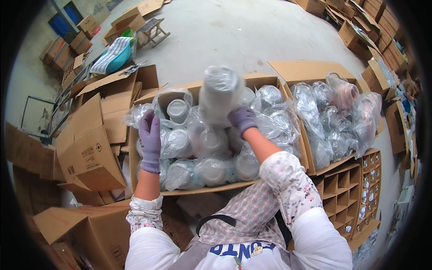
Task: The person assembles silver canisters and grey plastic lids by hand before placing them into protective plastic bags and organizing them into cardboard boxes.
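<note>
My right hand, in a purple glove, grips the lower side of a pale cylindrical container wrapped in clear plastic. The container is smeared by motion and hangs above an open cardboard box. Similar bagged containers fill that box, among them a white-topped one at its far left and a wrapped one by the near wall. At the box's left side is my left hand, also gloved, with its fingers stretched upward beside loose plastic film and nothing visibly held.
To the right stands another open box of plastic-wrapped items, some pinkish. Cardboard dividers lie below it. Flattened cartons lean at the left, near a blue basin and a small folding stool. Stacked cartons stand far right.
</note>
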Tool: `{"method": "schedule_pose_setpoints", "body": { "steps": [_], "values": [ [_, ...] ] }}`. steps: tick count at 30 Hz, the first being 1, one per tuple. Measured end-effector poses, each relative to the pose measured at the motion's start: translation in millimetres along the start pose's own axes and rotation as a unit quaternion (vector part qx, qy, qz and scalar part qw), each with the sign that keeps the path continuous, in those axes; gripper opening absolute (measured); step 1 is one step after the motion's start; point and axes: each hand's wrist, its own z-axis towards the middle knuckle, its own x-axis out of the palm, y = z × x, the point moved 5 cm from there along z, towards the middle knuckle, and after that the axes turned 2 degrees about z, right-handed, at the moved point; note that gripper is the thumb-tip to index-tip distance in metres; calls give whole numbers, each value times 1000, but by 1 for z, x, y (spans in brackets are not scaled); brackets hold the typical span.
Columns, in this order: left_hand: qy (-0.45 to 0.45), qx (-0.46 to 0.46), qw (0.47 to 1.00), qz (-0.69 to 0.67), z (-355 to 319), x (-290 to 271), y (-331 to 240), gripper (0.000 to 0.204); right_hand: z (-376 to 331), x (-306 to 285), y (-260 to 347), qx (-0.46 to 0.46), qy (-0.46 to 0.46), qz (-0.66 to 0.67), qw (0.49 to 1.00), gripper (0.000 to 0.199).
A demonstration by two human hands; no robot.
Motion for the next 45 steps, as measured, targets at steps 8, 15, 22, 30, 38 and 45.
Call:
{"method": "schedule_pose_setpoints", "body": {
  "steps": [8,15,22,30,38,45],
  "values": [
    [263,272,756,534,49,185,26,42,13,71,28,-45,203,-58,976,51],
    [296,181,758,552,51,190,109,33,95,-1,-85,-296,285,-395,822,19],
    [291,168,744,578,42,191,111,37,76,97,-155,89,427,-68,897,40],
    [312,185,708,606,44,231,122,36,89,26,-116,182,154,-98,966,38],
    [290,246,736,561,68,219,132,29,85,63,-127,225,198,-194,934,54],
    [327,213,686,614,50,228,123,33,109,131,-169,196,254,-159,934,49]
  ]
}}
